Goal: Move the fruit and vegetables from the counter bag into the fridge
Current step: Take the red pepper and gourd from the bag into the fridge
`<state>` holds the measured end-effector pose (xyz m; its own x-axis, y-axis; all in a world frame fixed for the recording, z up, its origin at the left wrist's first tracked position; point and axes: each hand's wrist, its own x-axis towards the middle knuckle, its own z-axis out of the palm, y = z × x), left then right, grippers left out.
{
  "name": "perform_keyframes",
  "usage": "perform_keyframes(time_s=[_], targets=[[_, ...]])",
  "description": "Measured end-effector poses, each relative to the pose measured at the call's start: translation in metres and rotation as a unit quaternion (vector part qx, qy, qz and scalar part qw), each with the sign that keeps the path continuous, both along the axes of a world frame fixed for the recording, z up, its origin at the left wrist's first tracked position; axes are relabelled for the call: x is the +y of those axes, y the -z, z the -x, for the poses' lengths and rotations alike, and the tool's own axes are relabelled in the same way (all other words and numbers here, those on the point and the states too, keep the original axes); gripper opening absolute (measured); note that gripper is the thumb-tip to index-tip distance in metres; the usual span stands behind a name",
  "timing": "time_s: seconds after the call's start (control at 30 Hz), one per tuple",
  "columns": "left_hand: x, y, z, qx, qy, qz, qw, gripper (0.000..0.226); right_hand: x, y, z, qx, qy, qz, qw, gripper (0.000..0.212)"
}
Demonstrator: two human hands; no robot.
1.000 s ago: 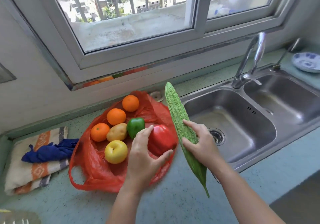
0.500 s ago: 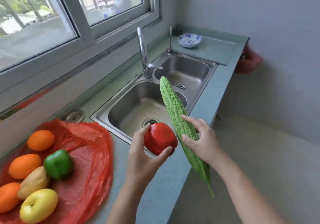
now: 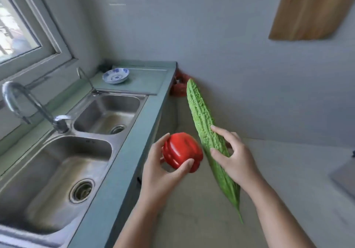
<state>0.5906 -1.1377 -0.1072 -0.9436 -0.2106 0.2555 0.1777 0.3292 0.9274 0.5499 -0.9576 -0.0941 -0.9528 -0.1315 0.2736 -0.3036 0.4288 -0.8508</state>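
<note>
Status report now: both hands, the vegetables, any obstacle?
Left hand holds red pepper. Right hand holds bitter gourd. Both off the counter, over the floor. Fridge not in view; nothing blocking.

A glossy red pepper (image 3: pixel 182 152) sits beside a pale green, bumpy-ridged bitter gourd (image 3: pixel 206 132). The counter (image 3: pixel 134 132) is muted teal, the double sink (image 3: pixel 57 161) steel grey. At the far end, a white bowl (image 3: pixel 115 75) carries blue patterning.

left hand (image 3: pixel 161 173) grips red pepper (image 3: pixel 182 152) | right hand (image 3: pixel 235 158) grips bitter gourd (image 3: pixel 203 124)
</note>
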Motion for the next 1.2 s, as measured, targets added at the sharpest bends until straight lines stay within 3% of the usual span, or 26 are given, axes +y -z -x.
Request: perform_keyframes(time_s=[0.3,0.63,0.97,1.2], targets=[[0.172,-0.009,0.099,0.035,0.122,-0.009,0.992,0.066,0.186,-0.009,0.047,-0.012,0.174,0.016,0.985,0.052],[0.312,0.001,0.232,0.028,0.274,-0.005,0.961,0.070,0.310,0.000,0.117,-0.046,0.322,0.037,0.945,0.051],[0.448,-0.027,0.374,0.079,0.431,0.016,0.899,0.070,0.412,-0.031,0.200,-0.030,0.460,0.019,0.887,0.051],[0.559,-0.019,0.390,0.084,0.535,0.020,0.840,0.068,0.493,-0.026,0.184,-0.045,0.565,0.048,0.822,0.052]])
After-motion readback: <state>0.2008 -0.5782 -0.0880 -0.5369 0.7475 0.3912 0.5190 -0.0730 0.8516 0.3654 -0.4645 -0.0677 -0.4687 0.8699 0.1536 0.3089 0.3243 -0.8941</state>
